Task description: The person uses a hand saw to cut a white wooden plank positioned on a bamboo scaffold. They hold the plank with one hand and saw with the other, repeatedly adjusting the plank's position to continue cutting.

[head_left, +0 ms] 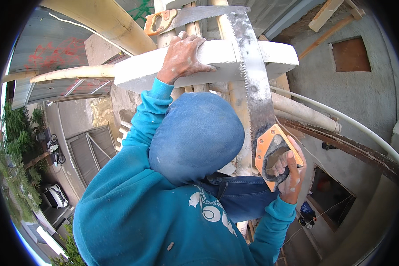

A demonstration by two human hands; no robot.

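A long white building block (142,66), which looks like lightweight concrete, lies across bamboo poles in front of me. My left hand (183,57) is closed over its left half, fingers over the far edge and thumb along the near face. My right hand (292,173) grips the orange and black handle (262,144) of a large handsaw (258,95). The dusty blade crosses the block right of its middle, teeth facing left. A thin line shows on the block beside the teeth. How deep the blade sits in it, I cannot tell.
Beyond the block rests a second handsaw (204,14) with a wooden handle. My bent knee (197,133) is close below the block. Thick bamboo poles (106,22) surround me, and a white pipe (341,108) curves along the right. The ground, with a parked car (56,196), lies far below.
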